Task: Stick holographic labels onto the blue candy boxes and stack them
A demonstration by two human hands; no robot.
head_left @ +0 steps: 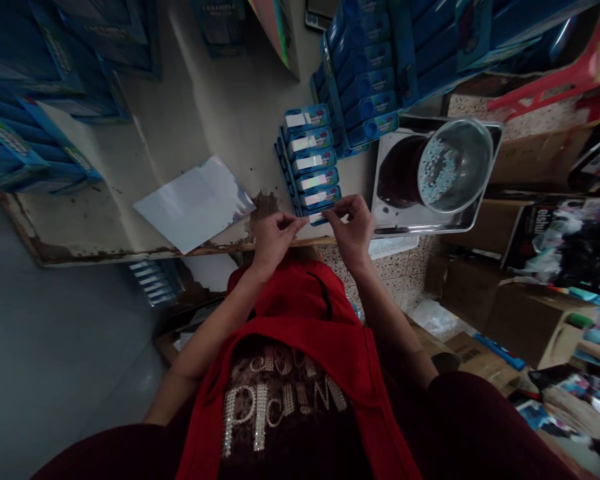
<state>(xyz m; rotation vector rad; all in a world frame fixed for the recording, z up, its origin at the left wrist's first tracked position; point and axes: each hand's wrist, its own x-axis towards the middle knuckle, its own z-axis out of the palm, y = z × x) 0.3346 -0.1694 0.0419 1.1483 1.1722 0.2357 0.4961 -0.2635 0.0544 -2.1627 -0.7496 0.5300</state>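
Note:
A row of small blue packs [313, 160] stands in a blue display box near the table's front edge, each pack with a white strip across it. At the nearest pack, both hands meet over a white label [317, 218]. My left hand [274, 241] pinches its left end between thumb and forefinger. From the other side, the closed fingertips of my right hand [353, 230] press on its right end. Left of my left hand lies a whitish sheet [195, 203] with a glossy surface, turned at an angle.
To the right, a metal tray [450, 223] carries a clear tub [473, 163] with small pale-blue pieces inside. Stacked blue display boxes [365, 73] stand behind, and more blue boxes [45, 100] fill the far left. Cardboard boxes [480, 293] lie on the floor at right.

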